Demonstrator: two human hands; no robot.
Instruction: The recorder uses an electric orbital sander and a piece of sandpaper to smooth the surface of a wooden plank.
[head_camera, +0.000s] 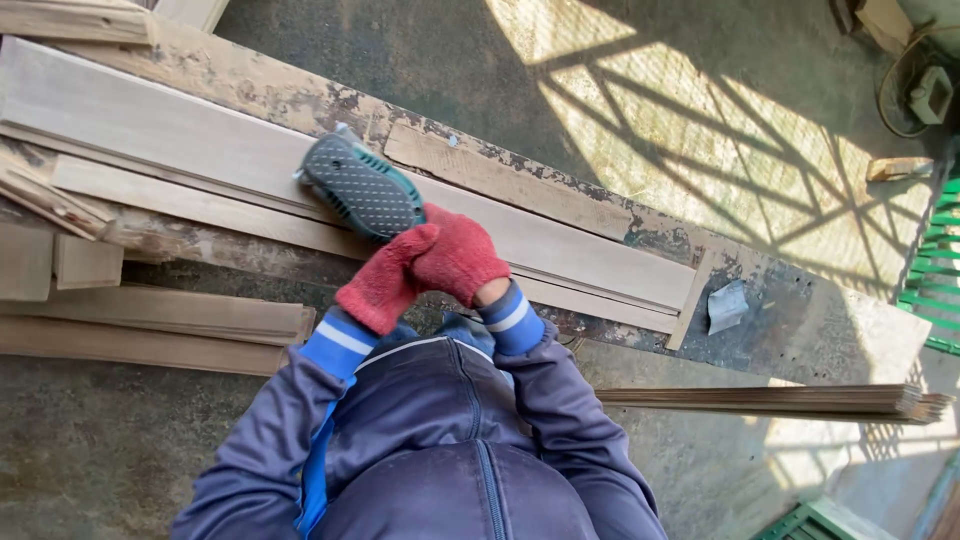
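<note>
Gloved hands, your left hand (382, 288) and right hand (458, 255), each grip clamped on a green hand planer (362, 187) resting mid-plank (180, 135) on the worn surface (800, 320); planing looks underway.

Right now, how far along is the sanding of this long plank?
Done: cannot tell from the plank's surface. In hand: both gloved hands, left hand and right hand, grip the sander on the plank. Left: more boards lie beside the bench, and thin strips are stacked nearby.

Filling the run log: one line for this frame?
hands: left hand and right hand, red gloves, gripping power tool | tool on: pale plank | support: worn bench
</note>
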